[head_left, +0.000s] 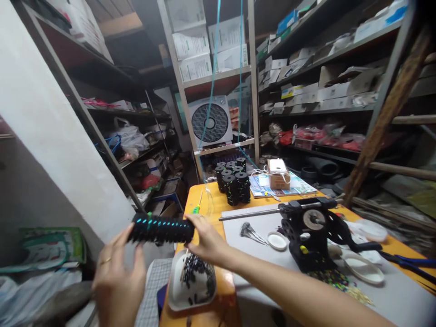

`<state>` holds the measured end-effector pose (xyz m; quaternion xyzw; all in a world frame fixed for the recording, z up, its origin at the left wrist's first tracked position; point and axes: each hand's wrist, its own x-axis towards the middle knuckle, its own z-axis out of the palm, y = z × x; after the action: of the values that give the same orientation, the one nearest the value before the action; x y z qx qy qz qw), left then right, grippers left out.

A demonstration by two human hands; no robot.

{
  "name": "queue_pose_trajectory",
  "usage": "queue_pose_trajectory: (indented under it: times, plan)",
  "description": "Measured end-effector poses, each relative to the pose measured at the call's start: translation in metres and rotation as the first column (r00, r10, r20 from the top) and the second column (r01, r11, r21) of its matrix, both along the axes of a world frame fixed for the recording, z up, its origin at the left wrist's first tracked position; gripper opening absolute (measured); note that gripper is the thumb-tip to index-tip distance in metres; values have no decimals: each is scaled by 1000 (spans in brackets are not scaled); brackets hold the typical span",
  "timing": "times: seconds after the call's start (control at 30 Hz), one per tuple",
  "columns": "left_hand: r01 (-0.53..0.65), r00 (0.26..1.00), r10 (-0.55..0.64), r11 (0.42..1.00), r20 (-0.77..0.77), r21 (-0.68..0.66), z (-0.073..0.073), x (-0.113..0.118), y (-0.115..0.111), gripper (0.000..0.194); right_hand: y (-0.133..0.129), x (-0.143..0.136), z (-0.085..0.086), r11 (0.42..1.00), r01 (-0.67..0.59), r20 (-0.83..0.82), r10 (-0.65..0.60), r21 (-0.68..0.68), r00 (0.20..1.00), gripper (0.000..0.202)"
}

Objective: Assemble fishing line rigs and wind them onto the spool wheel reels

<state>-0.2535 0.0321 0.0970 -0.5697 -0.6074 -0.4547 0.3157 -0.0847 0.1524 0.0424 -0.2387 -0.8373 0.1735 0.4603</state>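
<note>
Evidently, the black ridged cylinder (163, 229) is up in the air between the two hands, lying nearly level with a row of teal flecks along its near side. At its right end the right hand (207, 238) has thumb and fingers closed round the rim; at its left end the left hand (116, 277) is half curled, fingertips at the edge, though blur hides how firmly they press. Judging by looks, it should be light to moderate in weight, stiff along its length and not very slippery, since the ridges give purchase; the small flecks may be the delicate part, so the two ends seem the best places to hold. Just below the grip, on the orange table (223, 284), sits a white tray (172, 281) with small dark pieces (194, 270). Forward and right of the grip stand shorter black cylinders (233, 181) in a cluster; farther right, a black cranked device (306, 236) rests on a pale sheet (255, 268). Well beyond the grip, a box fan (209, 120) sits in a rack, with crowded shelves (327, 109) to the right and a white pillar (68, 122) to the left.
</note>
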Motion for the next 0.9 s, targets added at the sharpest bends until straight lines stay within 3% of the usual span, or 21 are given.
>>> queue_pose_trajectory:
  times: [0.1, 0.23, 0.37, 0.47, 0.67, 0.9]
  plan:
    - [166, 973, -175, 983, -150, -73, 20, 23, 45, 44, 28, 14, -15, 989, 93, -67, -101, -117, 993, 43]
    - [344, 844, -422, 900, -332, -269, 43, 55, 106, 40, 56, 35, -28, 946, 229, -121, -261, -228, 958, 34]
    - [419, 699, -582, 804, -416, -422, 67, 81, 154, 41, 77, 52, -31, 882, 372, -163, -428, -289, 889, 33]
    - [438, 614, -651, 751, -446, -494, 83, 96, 177, 42, 90, 62, -30, 816, 486, -190, -555, -313, 810, 35]
    - [443, 454, -753, 655, -477, -613, 99, 136, 200, 53, 103, 85, -25, 604, 720, -179, -794, -343, 581, 37]
    - [427, 354, -820, 569, -449, -703, 85, 186, 226, 35, 112, 114, -26, 260, 879, 57, -950, -400, 307, 38]
